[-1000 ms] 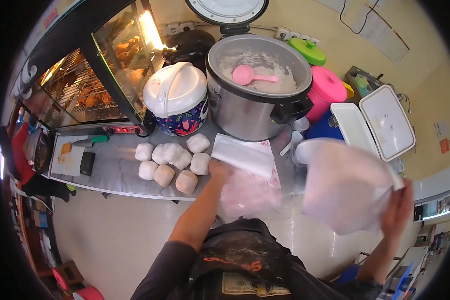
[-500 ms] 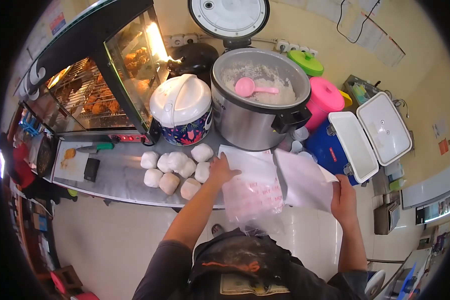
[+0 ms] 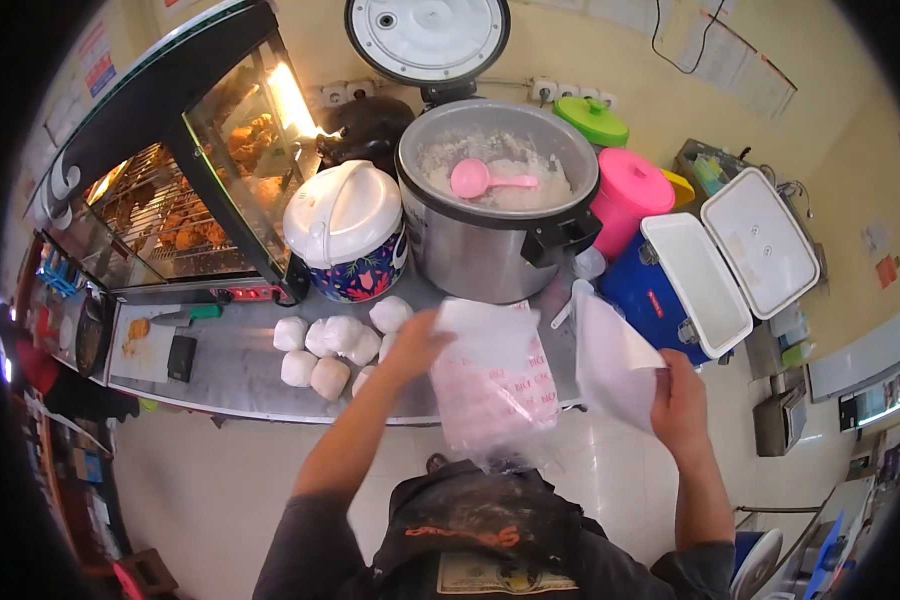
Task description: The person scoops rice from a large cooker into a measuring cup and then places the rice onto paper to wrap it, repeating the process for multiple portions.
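In the head view, several pieces of writing are present. On the plastic packet (image 3: 495, 395), in the middle of the frame, red printed words go in rows. The blue cooler box (image 3: 630, 292), at the right, carries a small red label (image 3: 656, 303). On the apron (image 3: 470, 505), at the bottom middle, there is orange lettering.

The right hand (image 3: 680, 405), right of the middle, has thumb and fingers closed on the corner of a white sheet (image 3: 610, 365); this sheet extends to the left of these fingers, apart from the packet. The left hand (image 3: 415, 345), near the middle, has its fingers at the packet's upper left edge, pointing toward the upper right; whether they pinch it, I cannot tell. The packet lies on the metal counter (image 3: 230, 355), its lower end beyond the front edge, between the white bundles (image 3: 342, 337) and the white sheet, below the rice cooker (image 3: 475, 255)
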`<act>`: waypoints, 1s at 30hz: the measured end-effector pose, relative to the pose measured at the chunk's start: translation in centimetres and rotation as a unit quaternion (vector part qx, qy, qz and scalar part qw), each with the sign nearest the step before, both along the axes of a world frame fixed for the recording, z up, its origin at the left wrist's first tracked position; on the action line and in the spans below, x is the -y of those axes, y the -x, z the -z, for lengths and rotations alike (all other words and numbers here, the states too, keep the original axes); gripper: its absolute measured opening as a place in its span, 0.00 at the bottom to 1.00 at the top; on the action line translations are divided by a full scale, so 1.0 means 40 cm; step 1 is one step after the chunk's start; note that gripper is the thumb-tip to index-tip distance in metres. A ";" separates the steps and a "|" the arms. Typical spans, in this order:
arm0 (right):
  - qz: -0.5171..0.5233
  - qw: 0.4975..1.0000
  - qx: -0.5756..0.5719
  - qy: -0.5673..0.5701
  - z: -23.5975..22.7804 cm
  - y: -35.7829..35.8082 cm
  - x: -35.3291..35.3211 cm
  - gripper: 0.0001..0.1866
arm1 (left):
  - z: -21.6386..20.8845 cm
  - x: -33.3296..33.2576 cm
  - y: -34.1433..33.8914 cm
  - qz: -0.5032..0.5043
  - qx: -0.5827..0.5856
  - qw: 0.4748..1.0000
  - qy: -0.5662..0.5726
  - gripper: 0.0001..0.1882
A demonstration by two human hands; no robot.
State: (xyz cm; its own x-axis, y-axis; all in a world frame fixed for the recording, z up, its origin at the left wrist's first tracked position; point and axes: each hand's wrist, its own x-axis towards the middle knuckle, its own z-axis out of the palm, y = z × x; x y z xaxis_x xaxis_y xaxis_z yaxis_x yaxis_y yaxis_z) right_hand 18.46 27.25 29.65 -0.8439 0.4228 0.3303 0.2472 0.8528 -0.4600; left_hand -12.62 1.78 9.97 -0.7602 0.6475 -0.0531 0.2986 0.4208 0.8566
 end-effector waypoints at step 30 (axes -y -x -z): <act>0.189 0.766 0.024 0.614 0.620 0.070 0.051 0.41 | 0.171 0.094 -0.184 0.432 -0.453 0.776 0.081 0.12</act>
State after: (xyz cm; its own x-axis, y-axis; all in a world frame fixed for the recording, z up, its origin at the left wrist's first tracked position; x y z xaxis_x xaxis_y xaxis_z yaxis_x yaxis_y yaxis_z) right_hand 15.67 25.21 4.84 -0.5832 0.6064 -0.5405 0.4118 -0.3528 -0.8402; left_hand -5.26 -1.99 3.12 0.1800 0.9768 0.1161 0.9778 -0.1906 0.0870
